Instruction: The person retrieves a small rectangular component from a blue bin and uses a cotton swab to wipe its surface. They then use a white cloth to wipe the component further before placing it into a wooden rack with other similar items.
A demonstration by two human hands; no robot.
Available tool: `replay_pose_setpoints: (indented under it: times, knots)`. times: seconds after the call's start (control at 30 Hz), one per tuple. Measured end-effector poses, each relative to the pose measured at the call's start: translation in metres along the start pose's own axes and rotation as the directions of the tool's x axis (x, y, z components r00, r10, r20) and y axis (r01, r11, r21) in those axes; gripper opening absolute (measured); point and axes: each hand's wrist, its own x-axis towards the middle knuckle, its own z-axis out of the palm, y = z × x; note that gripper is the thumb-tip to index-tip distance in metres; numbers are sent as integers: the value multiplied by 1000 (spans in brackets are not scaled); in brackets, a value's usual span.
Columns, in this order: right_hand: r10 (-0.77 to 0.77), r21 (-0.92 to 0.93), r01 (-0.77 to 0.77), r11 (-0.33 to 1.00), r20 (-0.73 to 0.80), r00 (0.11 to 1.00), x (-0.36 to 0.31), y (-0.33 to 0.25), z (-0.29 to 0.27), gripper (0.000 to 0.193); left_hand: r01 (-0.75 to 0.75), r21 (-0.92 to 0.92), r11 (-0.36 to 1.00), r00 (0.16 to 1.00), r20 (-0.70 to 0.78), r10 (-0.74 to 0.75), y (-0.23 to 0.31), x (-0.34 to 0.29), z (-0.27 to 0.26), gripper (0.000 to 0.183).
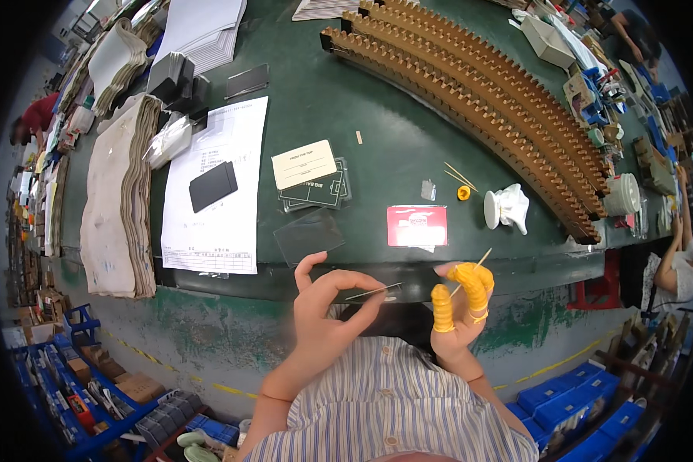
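My left hand (329, 304) pinches a thin flat piece (371, 292), seen almost edge-on, between thumb and forefinger. Yellow finger covers wrap some fingers of my right hand (462, 308), which is closed around a thin pointed wooden stick (483, 258). Both hands are at the near table edge, apart from each other. Just beyond the left one lies a dark see-through sheet (309, 236). A cream card (304, 164) rests on a stack of dark green printed plates (319, 194). Past the right hand lies a red and white card (416, 225).
Long notched wooden racks (470, 85) curve across the right. Nearer are a white cloth bundle (507, 209), loose wooden sticks (460, 175) and a small yellow roll (463, 193). Black cards (213, 186) lie on a paper sheet (208, 239) beside a tall paper pile (119, 208).
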Motion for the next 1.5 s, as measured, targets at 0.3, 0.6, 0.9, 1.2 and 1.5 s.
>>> replay_pose_setpoints:
  times: [0.3, 0.6, 0.9, 1.2, 1.5]
  knots:
    - [-163, -228, 203, 952, 184, 969, 8, -10, -7, 36, -157, 168, 973, 988, 16, 156, 1, 0, -1, 23]
    - [-194, -343, 297, 891, 302, 933, 0, -9, -6, 33, -262, 352, 899, 961, 8, 277, 3, -2, -4, 34]
    - [-183, -373, 285, 883, 285, 941, 2, -8, -2, 34, -206, 261, 943, 976, -10, 216, 0, 0, -5, 30]
    - [-180, -340, 238, 910, 195, 964, 4, -8, -5, 30, -25, -216, 976, 1000, -15, 22, -8, -3, -3, 21]
    - [-155, -141, 159, 977, 36, 987, 5, -2, -6, 57, -37, -784, 620, 989, -116, -88, -44, -10, 7, 34]
